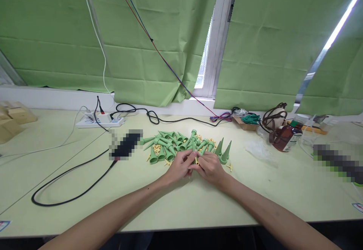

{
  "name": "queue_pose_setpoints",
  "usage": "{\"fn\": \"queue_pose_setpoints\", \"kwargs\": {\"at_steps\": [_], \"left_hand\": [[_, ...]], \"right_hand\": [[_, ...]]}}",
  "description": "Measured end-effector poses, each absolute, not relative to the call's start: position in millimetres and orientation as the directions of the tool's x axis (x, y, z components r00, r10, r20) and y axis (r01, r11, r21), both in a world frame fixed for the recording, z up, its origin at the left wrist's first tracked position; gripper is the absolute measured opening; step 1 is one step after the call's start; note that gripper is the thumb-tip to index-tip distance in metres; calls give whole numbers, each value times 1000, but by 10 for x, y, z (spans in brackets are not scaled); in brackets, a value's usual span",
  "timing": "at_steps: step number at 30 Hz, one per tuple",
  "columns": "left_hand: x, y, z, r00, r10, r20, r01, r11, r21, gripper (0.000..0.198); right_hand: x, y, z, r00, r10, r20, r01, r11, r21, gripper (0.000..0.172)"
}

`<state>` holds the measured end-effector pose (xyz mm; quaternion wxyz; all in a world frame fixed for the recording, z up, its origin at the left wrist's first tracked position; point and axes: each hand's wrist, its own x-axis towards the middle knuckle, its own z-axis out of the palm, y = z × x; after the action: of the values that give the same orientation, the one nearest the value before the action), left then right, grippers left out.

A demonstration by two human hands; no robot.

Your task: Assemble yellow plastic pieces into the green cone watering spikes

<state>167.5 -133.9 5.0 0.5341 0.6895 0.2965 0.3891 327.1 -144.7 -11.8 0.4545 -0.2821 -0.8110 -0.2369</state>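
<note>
My left hand [181,163] and my right hand [211,167] meet at the front of a pile, with fingers closed together. Between their fingertips shows a small yellow plastic fitting [197,162], its round end toward me. A green piece rises just behind the fingertips; I cannot tell whether it is held too. Green plastic cone spikes [169,155] lie heaped behind my hands, mixed with small yellow fittings [155,149]. Right of my right hand, two green spikes [226,153] stand point up, with a loose branched yellow fitting [230,167] beside them.
A blurred dark device [126,146] with a black cable lies left of the pile. A power strip [100,121] sits at the back. Rightward are crumpled clear plastic [259,151], a brown bottle [287,136] and a small cardboard box [246,124]. Yellowish boxes [19,113] stand far left.
</note>
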Motion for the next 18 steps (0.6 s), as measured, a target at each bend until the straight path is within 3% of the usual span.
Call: {"fn": "queue_pose_setpoints", "kwargs": {"at_steps": [18], "left_hand": [[1702,-1358,54,500,827,257,-47,-271,962,49]], "right_hand": [[3279,-1455,-123,-444,294,847,689,716,113,54]]}}
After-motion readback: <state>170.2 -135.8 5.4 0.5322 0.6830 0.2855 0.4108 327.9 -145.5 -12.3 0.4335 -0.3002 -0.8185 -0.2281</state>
